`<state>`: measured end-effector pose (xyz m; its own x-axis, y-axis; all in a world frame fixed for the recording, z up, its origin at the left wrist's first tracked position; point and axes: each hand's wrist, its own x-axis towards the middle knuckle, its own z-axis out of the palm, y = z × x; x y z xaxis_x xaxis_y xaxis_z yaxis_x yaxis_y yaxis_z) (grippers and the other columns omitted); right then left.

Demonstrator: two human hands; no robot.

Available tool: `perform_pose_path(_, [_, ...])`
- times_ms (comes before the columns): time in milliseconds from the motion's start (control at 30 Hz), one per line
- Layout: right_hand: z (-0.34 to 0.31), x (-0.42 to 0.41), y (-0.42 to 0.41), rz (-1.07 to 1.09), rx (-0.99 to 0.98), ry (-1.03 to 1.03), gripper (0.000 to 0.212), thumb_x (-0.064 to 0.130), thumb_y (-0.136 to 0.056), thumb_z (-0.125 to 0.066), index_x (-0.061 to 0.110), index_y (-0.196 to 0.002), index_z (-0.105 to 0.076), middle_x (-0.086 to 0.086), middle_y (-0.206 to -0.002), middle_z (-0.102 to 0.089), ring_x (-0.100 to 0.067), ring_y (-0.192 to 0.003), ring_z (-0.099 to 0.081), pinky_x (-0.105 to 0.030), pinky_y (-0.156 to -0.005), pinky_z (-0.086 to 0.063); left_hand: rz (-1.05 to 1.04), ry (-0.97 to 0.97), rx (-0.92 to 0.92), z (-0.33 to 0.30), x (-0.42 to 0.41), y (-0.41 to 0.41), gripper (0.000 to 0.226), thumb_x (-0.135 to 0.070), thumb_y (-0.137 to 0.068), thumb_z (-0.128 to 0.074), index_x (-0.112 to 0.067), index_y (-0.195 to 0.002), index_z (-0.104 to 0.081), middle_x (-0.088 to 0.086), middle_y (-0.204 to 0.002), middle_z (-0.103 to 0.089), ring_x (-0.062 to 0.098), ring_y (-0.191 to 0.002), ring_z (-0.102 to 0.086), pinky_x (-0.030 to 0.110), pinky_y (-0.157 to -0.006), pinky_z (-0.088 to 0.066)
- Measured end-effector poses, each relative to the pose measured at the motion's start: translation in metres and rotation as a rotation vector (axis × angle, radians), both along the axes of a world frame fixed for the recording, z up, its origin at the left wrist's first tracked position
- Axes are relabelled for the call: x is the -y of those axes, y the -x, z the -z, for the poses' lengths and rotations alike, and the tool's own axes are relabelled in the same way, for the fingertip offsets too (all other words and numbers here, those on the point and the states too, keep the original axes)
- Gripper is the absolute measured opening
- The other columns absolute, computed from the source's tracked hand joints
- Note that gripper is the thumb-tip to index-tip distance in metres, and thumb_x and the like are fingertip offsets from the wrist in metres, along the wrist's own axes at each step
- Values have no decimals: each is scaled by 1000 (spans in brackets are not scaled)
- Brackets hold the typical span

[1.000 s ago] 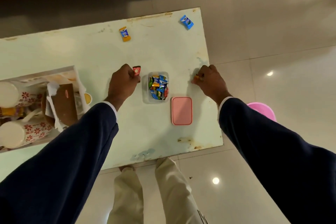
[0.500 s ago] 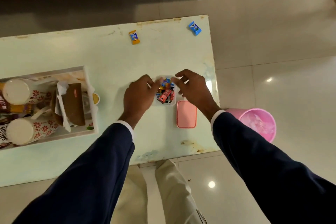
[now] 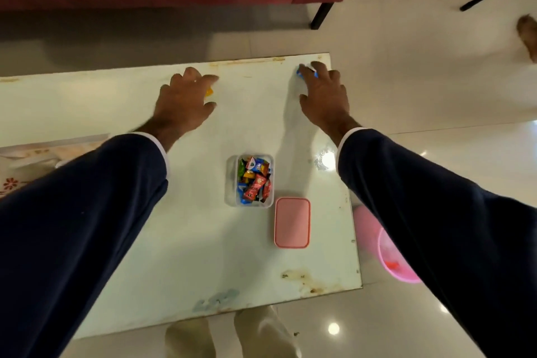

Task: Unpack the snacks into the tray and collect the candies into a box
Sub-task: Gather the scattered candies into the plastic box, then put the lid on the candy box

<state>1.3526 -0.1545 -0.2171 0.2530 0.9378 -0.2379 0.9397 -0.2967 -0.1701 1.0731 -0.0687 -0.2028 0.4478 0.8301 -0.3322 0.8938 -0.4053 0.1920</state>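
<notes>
A clear box (image 3: 231,183) holding several coloured wrapped candies stands mid-table, with its pink lid (image 3: 292,222) lying beside it to the right. Both my arms reach to the table's far edge. My left hand (image 3: 183,102) is spread over an orange candy (image 3: 208,92), which peeks out between the thumb and the fingers. My right hand (image 3: 324,93) has its fingertips on a blue candy (image 3: 302,71) near the far right corner, the thumb held apart. Both candies still lie on the table (image 3: 203,256).
The tray (image 3: 32,151) with flowered cups shows at the left edge, mostly behind my left sleeve. A pink bin (image 3: 389,259) stands on the floor right of the table. A red sofa runs beyond the far edge. My legs are below the near edge.
Both hands left the candy box, where they had brought a red and an orange candy, and reached forward to the orange and blue candies at the far edge. The camera leaned forward.
</notes>
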Motion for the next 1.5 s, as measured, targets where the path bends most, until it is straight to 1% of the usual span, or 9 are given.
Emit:
perform_pose_path(167, [4,25,9,-118,-18,-74,38,1,-94,-56,10,-131,-61,-10,-129,-53,-32,-112,-52,-40,-79,-56,-17,-32,83,4,21,2,17,-22,-92,-67,-13,-103,-57,17,-110,-53,38,-90,-58,49,-77,-56])
perform_pose_path(300, [4,55,19,-48,-172,-65,21,2,-95,-54,3,-105,-72,-13,-109,-57,-32,-90,-62,-37,-69,-54,-115,64,128,4,45,18,5,-9,-90,-59,-11,-95,-58,11,-102,-52,31,-81,-58,41,-71,-49])
perform_pose_path(467, [-11,101,32,359,-656,25,24,5,-89,-69,13,-112,-68,-1,-98,-65,-13,-82,-62,-15,-67,-45,-590,318,599,-13,79,27,14,-13,-86,-74,-18,-99,-71,-2,-85,-72,25,-81,-72,37,-73,-57])
perform_pose_path(600, [-33,142,63,606,-953,59,22,4,-82,-78,19,-98,-75,0,-91,-72,-10,-77,-64,-19,-70,-49,-554,315,757,-46,128,22,15,-17,-82,-78,-30,-87,-73,-22,-82,-74,1,-77,-63,21,-73,-48])
perform_pose_path(800, [-72,159,121,617,-944,5,19,19,-81,-83,17,-97,-73,9,-84,-67,-3,-65,-57,-7,-55,-41,-598,481,847,-56,183,11,22,-17,-82,-72,-38,-88,-69,-15,-96,-74,15,-80,-69,33,-65,-52])
perform_pose_path(1000, [-80,156,129,603,-845,-130,34,10,-83,-79,16,-114,-67,0,-113,-60,-1,-78,-61,-4,-61,-46,-358,297,688,-60,186,19,35,-4,-85,-76,-22,-113,-66,-6,-122,-53,5,-91,-63,5,-73,-45])
perform_pose_path(1133, [-70,193,111,672,-577,-41,40,21,-85,-76,21,-122,-61,0,-126,-53,-20,-101,-64,-26,-81,-55,-398,324,621,-58,190,42,26,-7,-91,-67,-25,-110,-66,-7,-119,-53,5,-93,-62,11,-77,-45])
perform_pose_path(1267, [-48,235,122,534,-334,316,94,56,-72,-80,24,-146,-32,-10,-140,-35,-37,-123,-41,-50,-89,-51,-490,554,607,-46,216,54,25,-10,-94,-64,-33,-103,-65,-4,-119,-60,6,-89,-62,21,-79,-48])
perform_pose_path(1500, [-34,230,150,506,-237,230,88,48,-67,-80,21,-136,-32,-10,-123,-43,-35,-107,-49,-42,-76,-54,-580,754,624,-37,249,63,21,-15,-95,-60,-33,-102,-69,-8,-111,-68,9,-93,-62,27,-76,-42])
